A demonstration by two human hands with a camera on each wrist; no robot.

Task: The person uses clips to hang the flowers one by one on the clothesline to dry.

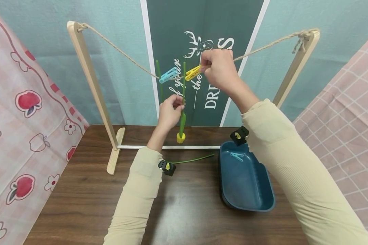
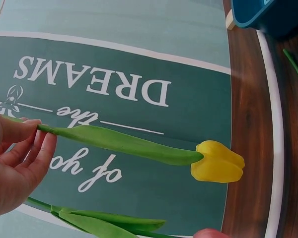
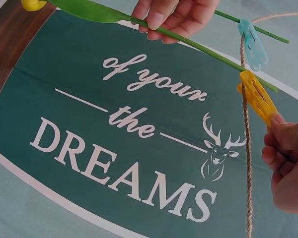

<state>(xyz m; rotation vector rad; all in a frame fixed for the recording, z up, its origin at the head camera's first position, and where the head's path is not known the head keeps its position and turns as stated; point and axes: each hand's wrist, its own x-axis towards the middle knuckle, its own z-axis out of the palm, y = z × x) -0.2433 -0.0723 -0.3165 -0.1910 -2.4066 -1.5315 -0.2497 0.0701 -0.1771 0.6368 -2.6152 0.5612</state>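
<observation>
My left hand (image 1: pixel 170 112) pinches the green stem of a yellow tulip (image 2: pixel 217 161), which hangs head down with its stem rising past the rope (image 3: pixel 246 129). Between the thumb and fingers of my right hand (image 1: pixel 220 69) is a yellow clothespin (image 3: pixel 259 99), its jaws at the rope and the upper stem. Just left of it, a light blue clothespin (image 1: pixel 168 75) sits on the rope by the stem of a second flower (image 2: pixel 102 223). That flower's head is mostly out of the left wrist view; only a pinkish tip shows at the bottom edge.
Two wooden posts (image 1: pixel 93 85) hold up the sagging rope, with a white bar (image 1: pixel 135 147) low between them. On the table's right stands a blue basin (image 1: pixel 222 183) with a light blue clothespin (image 1: pixel 237 156) inside. Another green stem (image 1: pixel 196 159) lies on the table behind my left wrist.
</observation>
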